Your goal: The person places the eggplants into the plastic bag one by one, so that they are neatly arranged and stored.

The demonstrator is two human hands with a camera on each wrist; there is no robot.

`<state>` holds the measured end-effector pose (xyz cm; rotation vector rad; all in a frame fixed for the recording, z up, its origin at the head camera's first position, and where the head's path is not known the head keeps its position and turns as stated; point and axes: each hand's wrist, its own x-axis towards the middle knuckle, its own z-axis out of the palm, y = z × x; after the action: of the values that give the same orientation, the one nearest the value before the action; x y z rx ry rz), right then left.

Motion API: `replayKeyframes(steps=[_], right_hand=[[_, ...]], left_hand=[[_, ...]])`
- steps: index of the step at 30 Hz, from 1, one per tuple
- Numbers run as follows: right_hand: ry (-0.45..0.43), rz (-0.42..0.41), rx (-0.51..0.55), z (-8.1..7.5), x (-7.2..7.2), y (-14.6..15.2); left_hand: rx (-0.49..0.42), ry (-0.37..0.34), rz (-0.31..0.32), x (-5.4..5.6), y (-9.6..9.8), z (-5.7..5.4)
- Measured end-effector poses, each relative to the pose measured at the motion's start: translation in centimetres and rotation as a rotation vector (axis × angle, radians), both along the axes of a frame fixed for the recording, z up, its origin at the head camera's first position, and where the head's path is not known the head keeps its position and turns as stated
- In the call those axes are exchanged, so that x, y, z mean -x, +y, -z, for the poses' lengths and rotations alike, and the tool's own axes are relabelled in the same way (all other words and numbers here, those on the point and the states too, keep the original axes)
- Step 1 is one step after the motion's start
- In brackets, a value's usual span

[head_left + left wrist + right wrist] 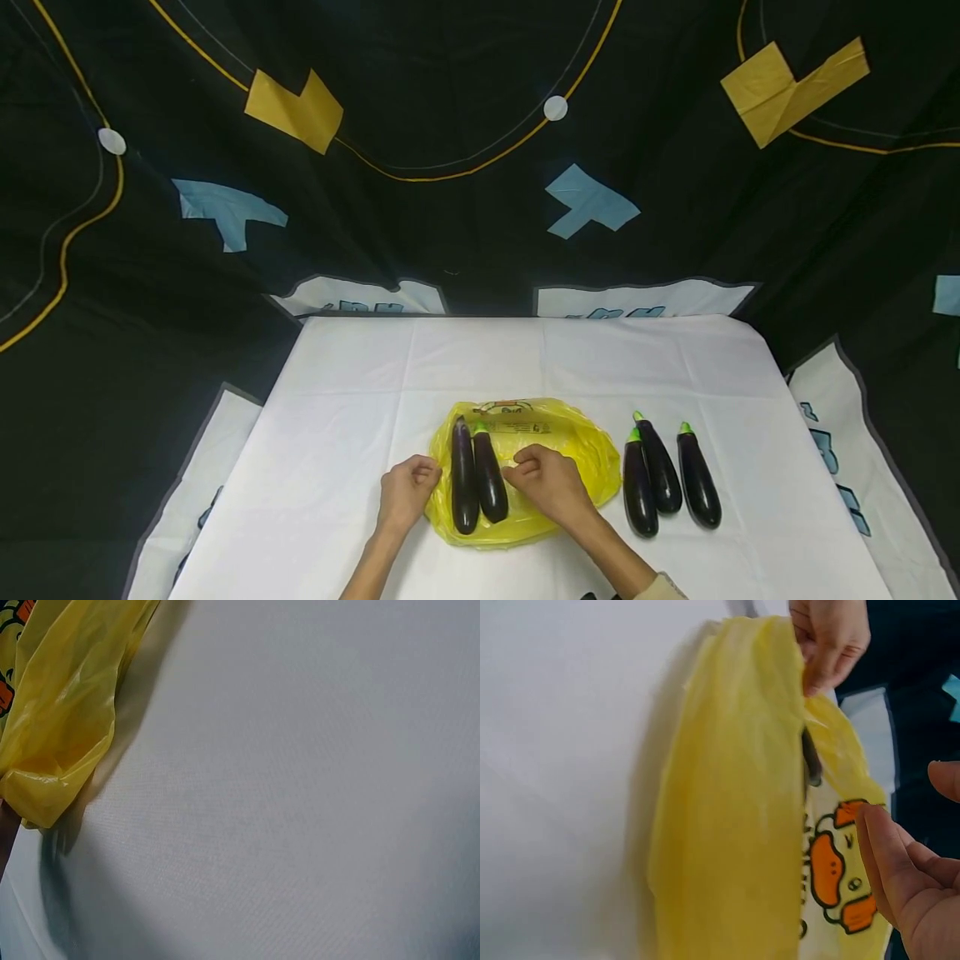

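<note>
A yellow plastic bag [588, 454] lies spread on the white-covered table, its mouth facing up. Two dark eggplants, a longer one [464, 483] and a shorter one [491, 482], lie side by side in its left half. My left hand [407, 493] pinches the bag's left rim; the right wrist view also shows these fingers on the edge. Over the middle of the bag is my right hand [553, 487], to the right of the shorter eggplant. In the right wrist view its thumb and fingers stand apart, holding nothing, near the printed cartoon.
Three more eggplants lie right of the bag: a left one [640, 492], a middle one [662, 467] and a right one [699, 479]. The white cloth [337, 383] covers the table. A black patterned curtain [450, 233] hangs behind it.
</note>
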<state>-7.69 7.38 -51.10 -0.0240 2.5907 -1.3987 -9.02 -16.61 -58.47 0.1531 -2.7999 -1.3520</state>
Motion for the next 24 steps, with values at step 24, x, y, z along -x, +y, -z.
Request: replayKeyframes(steps=[24], right_hand=[[-0.055,0.224,0.009,-2.5,-1.1,7.4]], left_hand=[[-0.006,-0.003,-0.002,-0.1,-0.1,0.2]])
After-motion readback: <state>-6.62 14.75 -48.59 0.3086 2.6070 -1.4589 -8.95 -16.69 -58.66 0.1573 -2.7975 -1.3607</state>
